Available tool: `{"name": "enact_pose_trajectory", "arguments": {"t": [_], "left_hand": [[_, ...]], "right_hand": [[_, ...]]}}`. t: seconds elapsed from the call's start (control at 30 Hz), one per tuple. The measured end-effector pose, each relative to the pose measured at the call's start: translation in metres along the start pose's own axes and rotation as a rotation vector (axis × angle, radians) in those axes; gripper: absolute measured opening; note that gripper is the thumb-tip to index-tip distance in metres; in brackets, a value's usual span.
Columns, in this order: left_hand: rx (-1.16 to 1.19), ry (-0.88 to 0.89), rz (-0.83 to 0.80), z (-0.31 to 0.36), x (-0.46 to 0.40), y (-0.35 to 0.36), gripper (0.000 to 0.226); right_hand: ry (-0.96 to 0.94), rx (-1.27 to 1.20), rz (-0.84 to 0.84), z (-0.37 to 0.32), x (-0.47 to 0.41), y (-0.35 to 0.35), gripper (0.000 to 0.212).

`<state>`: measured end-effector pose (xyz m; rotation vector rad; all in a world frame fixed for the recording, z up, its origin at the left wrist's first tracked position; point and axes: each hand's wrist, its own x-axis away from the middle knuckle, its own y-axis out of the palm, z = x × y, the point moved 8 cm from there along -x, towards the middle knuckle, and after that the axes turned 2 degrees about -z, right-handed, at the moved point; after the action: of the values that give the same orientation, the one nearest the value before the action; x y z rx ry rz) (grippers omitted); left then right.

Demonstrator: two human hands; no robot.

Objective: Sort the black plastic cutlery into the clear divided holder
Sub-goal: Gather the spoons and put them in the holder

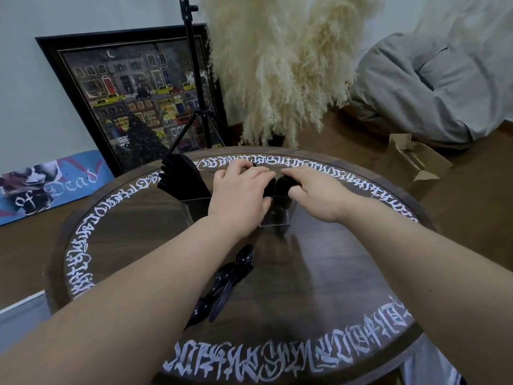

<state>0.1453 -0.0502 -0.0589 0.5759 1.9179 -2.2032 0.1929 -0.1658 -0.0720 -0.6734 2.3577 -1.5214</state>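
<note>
Over the clear divided plastic holder (194, 208), my left hand (240, 190) and right hand (313, 190) both curl their fingers round a bunch of black plastic spoons (277, 187). More loose black plastic cutlery (227, 279) lies on the round dark wooden table (319, 287) nearer me than the holder.

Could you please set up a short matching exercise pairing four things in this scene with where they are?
Things:
1. loose spoons
2. bunch of forks
3. clear divided holder
4. framed painting

Places:
A. leaning on the wall behind the table
B. fanned up from the holder's left compartment
C. under both hands, far side of the table
D. lying on the table nearer the person

Pairs: 1-D, 2-B, 3-C, 4-A
</note>
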Motion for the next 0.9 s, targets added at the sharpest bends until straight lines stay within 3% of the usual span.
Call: {"name": "enact_pose_trajectory", "arguments": {"t": [0.1, 0.5, 0.7, 0.9], "left_hand": [[0.007, 0.006, 0.017, -0.002, 0.002, -0.001, 0.041], [0.004, 0.008, -0.042, -0.001, 0.008, 0.001, 0.052], [0.021, -0.02, 0.055, -0.016, 0.038, -0.021, 0.057], [0.102, -0.197, 0.042, -0.053, 0.095, -0.033, 0.044]], "right_hand": [[0.007, 0.002, -0.006, 0.002, 0.005, 0.012, 0.064], [0.013, -0.082, 0.07, 0.004, 0.013, 0.021, 0.061], [0.043, -0.043, 0.061, 0.002, 0.035, 0.024, 0.074], [0.1, -0.144, 0.406, -0.006, 0.08, 0.004, 0.064]]}}
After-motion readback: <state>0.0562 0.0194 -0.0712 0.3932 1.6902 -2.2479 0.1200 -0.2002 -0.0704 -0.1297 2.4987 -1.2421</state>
